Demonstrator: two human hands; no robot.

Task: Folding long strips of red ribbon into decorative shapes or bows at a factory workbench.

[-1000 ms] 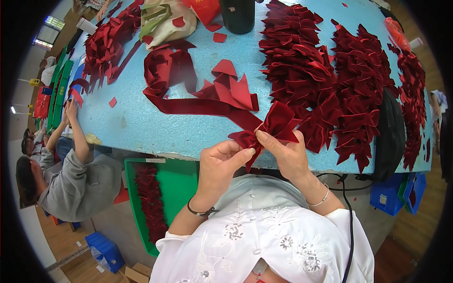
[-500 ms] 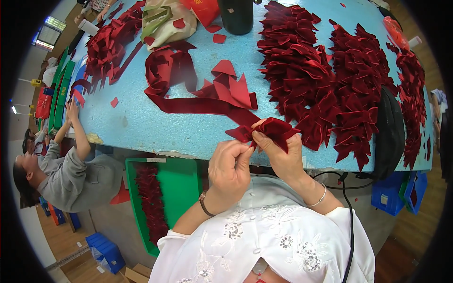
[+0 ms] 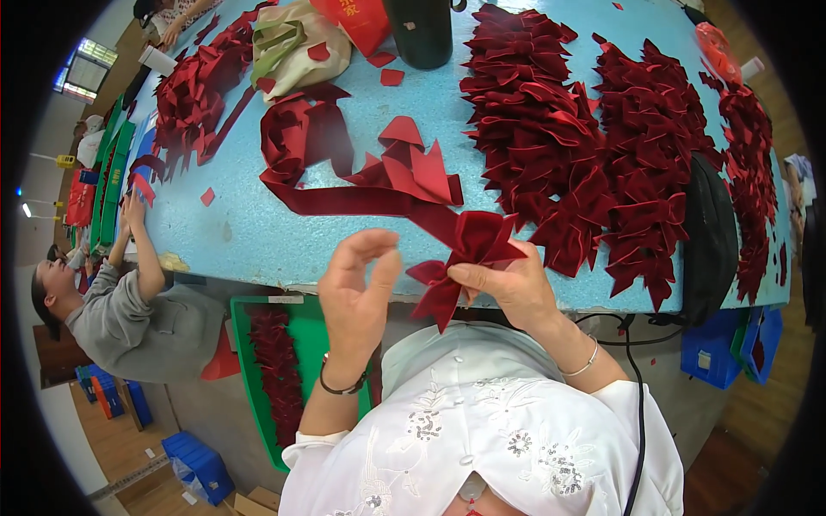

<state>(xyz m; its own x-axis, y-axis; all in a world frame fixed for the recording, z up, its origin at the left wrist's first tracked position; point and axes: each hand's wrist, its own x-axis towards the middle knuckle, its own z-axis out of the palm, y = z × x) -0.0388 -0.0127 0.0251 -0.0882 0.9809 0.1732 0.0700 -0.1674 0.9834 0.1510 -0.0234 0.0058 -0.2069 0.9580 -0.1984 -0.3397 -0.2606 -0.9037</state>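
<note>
Pinched between the thumb and fingers of my right hand (image 3: 514, 285) is a dark red velvet bow (image 3: 478, 242), its loops up and its tails pointing down and left. My left hand (image 3: 361, 297) is raised just left of the bow, apart from it, fingers curved and parted with nothing visible in them. A long velvet ribbon (image 3: 344, 201) lies across the blue table (image 3: 232, 232) and runs up to the bow; whether it joins the bow is hidden. Cut ribbon pieces (image 3: 419, 168) lie beyond it.
Rows of finished bows (image 3: 538, 129) cover the table's right side, beside a black pouch (image 3: 712, 245). A dark cup (image 3: 422, 34) and a cloth bag (image 3: 301, 52) stand at the back. A green bin (image 3: 335, 327) holds bows below the edge. A co-worker (image 3: 146, 322) sits at left.
My left hand has let go of the bow and moved left and up, its fingers opening. The bow has turned in my right hand, and its tails now spread downward.
</note>
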